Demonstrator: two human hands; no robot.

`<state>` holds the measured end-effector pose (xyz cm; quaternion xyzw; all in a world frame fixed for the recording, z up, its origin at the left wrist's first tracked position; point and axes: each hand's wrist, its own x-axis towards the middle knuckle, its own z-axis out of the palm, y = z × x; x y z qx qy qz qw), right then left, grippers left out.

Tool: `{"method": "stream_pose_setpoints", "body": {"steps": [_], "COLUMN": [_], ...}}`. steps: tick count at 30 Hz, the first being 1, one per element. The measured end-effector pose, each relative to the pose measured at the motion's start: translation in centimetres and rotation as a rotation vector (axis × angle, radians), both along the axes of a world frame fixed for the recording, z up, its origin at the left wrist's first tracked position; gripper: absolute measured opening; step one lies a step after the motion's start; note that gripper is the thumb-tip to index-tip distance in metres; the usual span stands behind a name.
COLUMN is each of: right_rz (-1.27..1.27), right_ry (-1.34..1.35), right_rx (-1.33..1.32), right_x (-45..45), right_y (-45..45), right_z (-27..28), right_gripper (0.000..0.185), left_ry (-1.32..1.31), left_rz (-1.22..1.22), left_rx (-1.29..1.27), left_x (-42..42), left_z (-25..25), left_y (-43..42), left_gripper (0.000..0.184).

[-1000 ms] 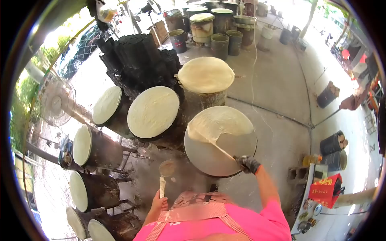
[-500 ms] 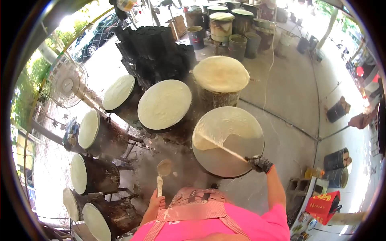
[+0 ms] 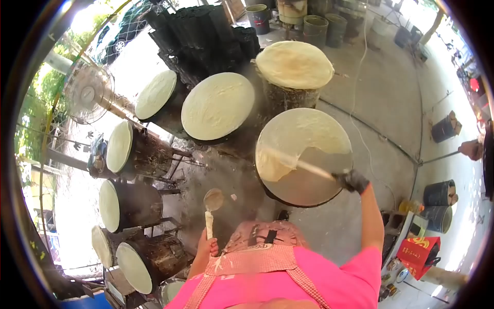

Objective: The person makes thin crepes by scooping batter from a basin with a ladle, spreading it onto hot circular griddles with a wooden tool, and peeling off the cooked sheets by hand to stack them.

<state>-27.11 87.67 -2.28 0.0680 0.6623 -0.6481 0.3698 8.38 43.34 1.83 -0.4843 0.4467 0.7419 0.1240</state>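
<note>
The right hand (image 3: 352, 181), in a dark glove, is closed around the near end of a pale, flat-looking spreader stick (image 3: 304, 166), beside the right rim of a round griddle (image 3: 320, 186). From this hand the stick lies to the left: its long axis crosses the griddle leftward and slightly away from the body, and its far end is over the left part of a layer of pale batter (image 3: 309, 127). That far end is blurred, so I cannot tell how firmly it meets the batter. The batter covers the griddle's far and left areas, with a ragged edge; the grey surface at the near right is bare. The right hand is clearly the nearer one to this griddle.

The left hand (image 3: 208, 248), bare and low in front of the body, is wrapped around the handle of a ladle (image 3: 209, 221). The handle is coated in something whitish. The ladle points forward, away from the body, its bowl well apart from the griddle, to its left. I cannot tell what the bowl holds.

Just beyond the griddle is a drum topped with a pale round sheet (image 3: 295, 64); a tilted round sheet (image 3: 218, 106) lies to that one's left. The person wears a checked apron (image 3: 257, 261) over a bright pink shirt.
</note>
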Motion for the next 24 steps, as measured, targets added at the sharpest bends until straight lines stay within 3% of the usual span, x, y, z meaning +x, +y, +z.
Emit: {"method": "stream_pose_setpoints", "body": {"steps": [2,3,6,8,10,14,17,20,21,24], "right_rz": [-0.139,0.072,0.208,0.393,0.546,0.103,-0.142,0.215,0.279,-0.173], "right_ry": [0.151,0.168,0.205,0.012,0.042,0.094,0.576,1.259,1.272,0.981], "right_rx": [-0.001,0.3,0.33,0.442,0.623,1.042,1.279,1.673,1.787,1.665], "right_x": [-3.6,-4.9,-3.9,-0.4,4.2,21.8,35.4,39.0,38.1,34.0], "right_y": [-2.4,-3.5,-6.1,-2.7,5.3,16.5,10.0,-6.6,-11.7,-21.3], "right_z": [-1.3,1.0,0.0,1.4,-1.2,3.7,2.0,-7.2,-9.5,-18.4], "right_gripper": [0.019,0.019,0.022,0.02,0.011,0.021,0.032,0.044,0.036,0.029], "left_ry": [0.0,-0.001,0.015,0.027,-0.019,-0.012,-0.051,0.053,0.083,0.109], "left_rz": [-0.027,-0.034,-0.023,-0.054,-0.059,-0.137,-0.202,-0.269,-0.261,-0.267], "left_rx": [-0.023,-0.027,-0.002,0.002,0.01,0.008,0.041,0.113,0.14,0.224], "left_x": [0.6,0.7,2.0,2.7,3.4,3.1,3.6,4.1,4.2,4.5], "left_z": [0.0,-0.2,-0.2,-1.1,-0.9,-0.9,-2.5,-3.2,-2.4,0.3], "left_y": [-0.1,-0.2,-1.7,-3.8,-5.2,-9.1,-13.3,-16.5,-16.9,-17.3], "left_gripper": [0.067,0.067,0.066,0.067,0.067,0.069,0.069,0.069,0.069,0.068]}}
